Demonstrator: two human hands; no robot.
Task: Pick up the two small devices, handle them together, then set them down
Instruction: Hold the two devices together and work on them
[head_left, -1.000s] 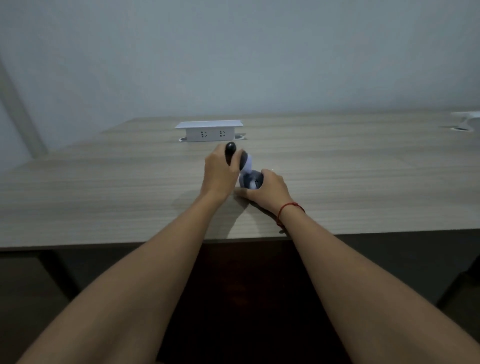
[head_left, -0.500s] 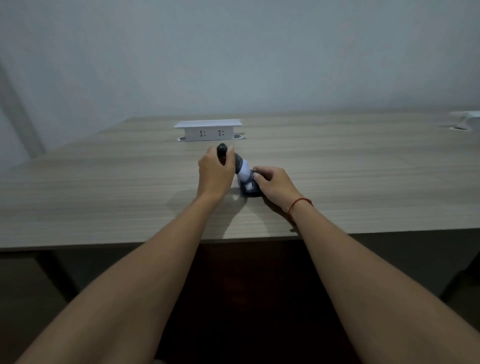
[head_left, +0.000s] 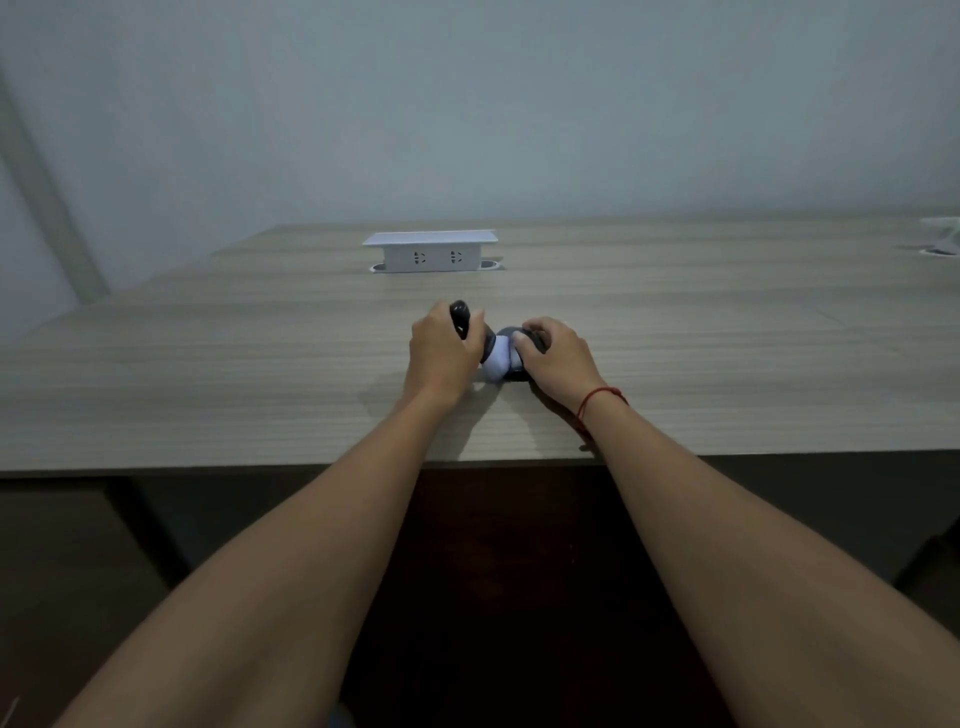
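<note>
Hands at frame centre press two devices together: left hand (head_left: 441, 353) closed round the dark device (head_left: 460, 315), right hand (head_left: 556, 356) clasping the white-and-dark device (head_left: 500, 359) on the worktop (head_left: 208, 374); setting down likely comes next.

Two hands: the left hand (head_left: 441, 353) and right hand (head_left: 556, 356). Two small devices, a dark device (head_left: 460, 314) and a dark-and-white device (head_left: 498, 358), lie near one socket box (head_left: 430, 253) with two outlets. One bench (head_left: 208, 374). One red cord (head_left: 597, 397).

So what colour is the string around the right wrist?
Red: the string shows best in the head view, just behind the right hand.
</note>
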